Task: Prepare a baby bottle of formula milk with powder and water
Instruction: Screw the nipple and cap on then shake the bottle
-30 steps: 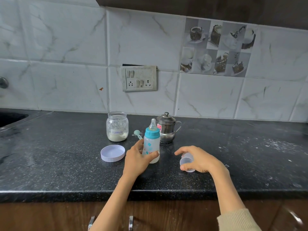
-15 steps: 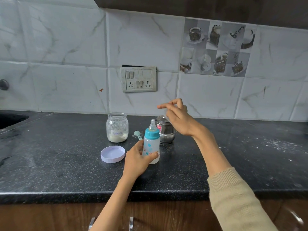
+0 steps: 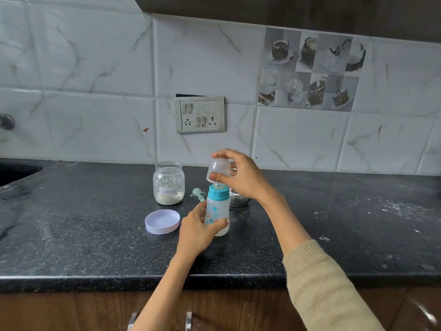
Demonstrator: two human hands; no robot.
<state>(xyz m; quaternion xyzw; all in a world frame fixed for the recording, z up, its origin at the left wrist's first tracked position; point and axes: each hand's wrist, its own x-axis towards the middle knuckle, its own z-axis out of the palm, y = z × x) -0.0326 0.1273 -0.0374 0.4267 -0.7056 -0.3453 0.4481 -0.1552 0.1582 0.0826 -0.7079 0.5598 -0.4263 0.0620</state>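
A baby bottle (image 3: 217,209) with a teal collar stands upright on the black counter (image 3: 95,235), milky liquid inside. My left hand (image 3: 198,229) grips its lower body. My right hand (image 3: 241,175) holds the clear dome cap (image 3: 218,172) mouth-down just over the teat, whose tip is inside the cap. A glass jar (image 3: 169,183) labelled formula, open and holding white powder, stands to the left behind. Its lilac lid (image 3: 162,221) lies upturned in front of it. A pale green scoop (image 3: 198,193) rests between jar and bottle.
A small steel pot (image 3: 238,200) is mostly hidden behind my right hand. A sink edge (image 3: 14,173) lies at the far left. White powder specks are scattered over the counter's right side (image 3: 393,209). A switchboard (image 3: 200,115) sits on the tiled wall.
My right hand picked the clear cap off the counter at the right, lifted it up, and brought it down over the bottle's teat. My left hand kept hold of the bottle.
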